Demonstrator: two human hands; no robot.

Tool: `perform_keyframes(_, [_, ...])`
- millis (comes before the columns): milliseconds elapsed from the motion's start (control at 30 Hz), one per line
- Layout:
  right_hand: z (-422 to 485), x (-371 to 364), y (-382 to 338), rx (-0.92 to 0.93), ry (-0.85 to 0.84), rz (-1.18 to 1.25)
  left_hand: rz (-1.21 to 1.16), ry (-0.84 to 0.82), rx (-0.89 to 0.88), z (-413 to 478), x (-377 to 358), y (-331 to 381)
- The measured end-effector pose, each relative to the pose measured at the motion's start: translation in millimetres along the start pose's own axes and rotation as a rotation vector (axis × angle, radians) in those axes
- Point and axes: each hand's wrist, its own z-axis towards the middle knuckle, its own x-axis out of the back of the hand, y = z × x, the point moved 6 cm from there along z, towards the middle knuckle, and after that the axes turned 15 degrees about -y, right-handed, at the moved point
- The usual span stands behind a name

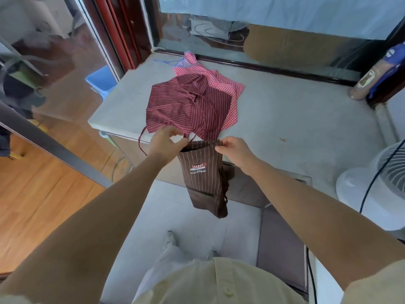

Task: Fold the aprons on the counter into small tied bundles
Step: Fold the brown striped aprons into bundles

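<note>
The left hand [166,141] and right hand [234,150] are pinching the top corners of the hanging brown coffee apron [203,181]; keeping them level should give a square fold.

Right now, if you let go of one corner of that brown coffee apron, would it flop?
Probably floppy: the brown apron hangs limp below its pinched top edge, in front of the counter. Likely light, as it hangs from just that pinched edge. Its dangling ties would probably swing.

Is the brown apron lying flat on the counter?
No, the brown apron hangs below the counter edge, its top gripped by left hand and right hand.
</note>
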Motion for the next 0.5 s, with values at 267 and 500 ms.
perform_keyframes(267, [31, -15, -38, 0.110, 0.064, 0.028, 0.534, -0.097, -0.344, 24, 0, 46])
perform_keyframes(500, [56, -28, -62, 0.069, 0.131, 0.091, 0.516, -0.366, -0.332, 69, 22, 22])
